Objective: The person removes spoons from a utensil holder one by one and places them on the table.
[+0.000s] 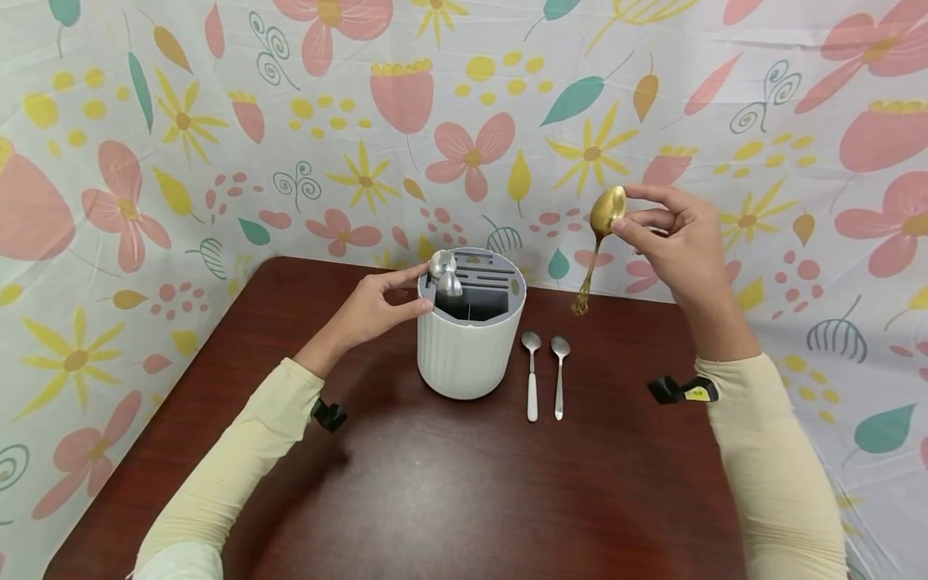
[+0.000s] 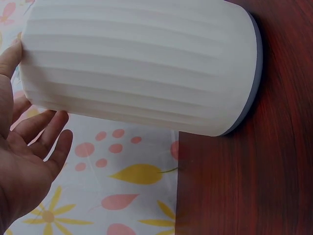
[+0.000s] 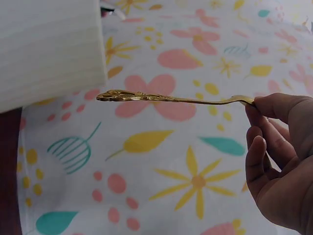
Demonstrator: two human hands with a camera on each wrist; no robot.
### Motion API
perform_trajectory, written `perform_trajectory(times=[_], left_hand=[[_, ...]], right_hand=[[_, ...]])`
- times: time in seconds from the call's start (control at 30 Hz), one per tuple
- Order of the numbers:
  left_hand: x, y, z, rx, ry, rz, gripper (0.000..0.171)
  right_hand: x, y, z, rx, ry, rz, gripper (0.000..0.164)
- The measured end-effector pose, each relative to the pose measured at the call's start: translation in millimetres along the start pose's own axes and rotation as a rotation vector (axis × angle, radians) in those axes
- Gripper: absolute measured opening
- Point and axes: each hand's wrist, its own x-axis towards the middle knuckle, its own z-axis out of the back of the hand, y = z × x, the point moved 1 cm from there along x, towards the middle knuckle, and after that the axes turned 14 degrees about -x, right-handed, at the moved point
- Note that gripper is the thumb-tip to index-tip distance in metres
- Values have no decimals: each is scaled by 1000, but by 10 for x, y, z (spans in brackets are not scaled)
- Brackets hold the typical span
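Note:
My right hand (image 1: 677, 238) pinches a gold spoon (image 1: 598, 250) by its bowl, between thumb and fingers. The spoon's ornate openwork handle (image 3: 142, 96) hangs downward, to the right of a white ribbed utensil holder (image 1: 464, 358). On the holder's left side, my left hand (image 1: 370, 310) touches it near the rim with thumb and fingers spread and mostly straight. The left wrist view shows the left fingers (image 2: 46, 132) against the holder's ribbed wall. Two silver spoons (image 1: 448, 283) stand in the holder with bowls up, their handles hidden inside.
A spoon with a white handle (image 1: 532, 395) and an all-metal spoon (image 1: 559, 379) lie side by side on the dark red wooden table (image 1: 435, 491), right of the holder. The holder's grey top has slots and square compartments. Behind hangs a flower-patterned cloth (image 1: 406, 177).

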Motion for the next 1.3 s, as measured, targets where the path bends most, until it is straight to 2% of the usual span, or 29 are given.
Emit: perform_trajectory(times=[0.4, 0.63, 0.73, 0.97, 1.17, 1.3], left_hand=[[0, -4, -2, 1, -2, 8, 61], [-6, -2, -7, -4, -1, 8, 61], [-8, -3, -6, -3, -2, 13, 61], [-1, 5, -2, -1, -7, 13, 60], [0, 9, -1, 3, -6, 6, 60], [0, 14, -3, -5, -1, 8, 61]], right_hand=[[-220, -450, 193, -161, 7, -126, 40], [-360, -758, 247, -340, 42, -193, 42], [-423, -898, 269, -379, 57, -227, 43], [-588, -1151, 308, -337, 88, -334, 44], [-715, -1307, 319, -304, 137, -389, 45], [-795, -1396, 317, -330, 165, -410, 48]])
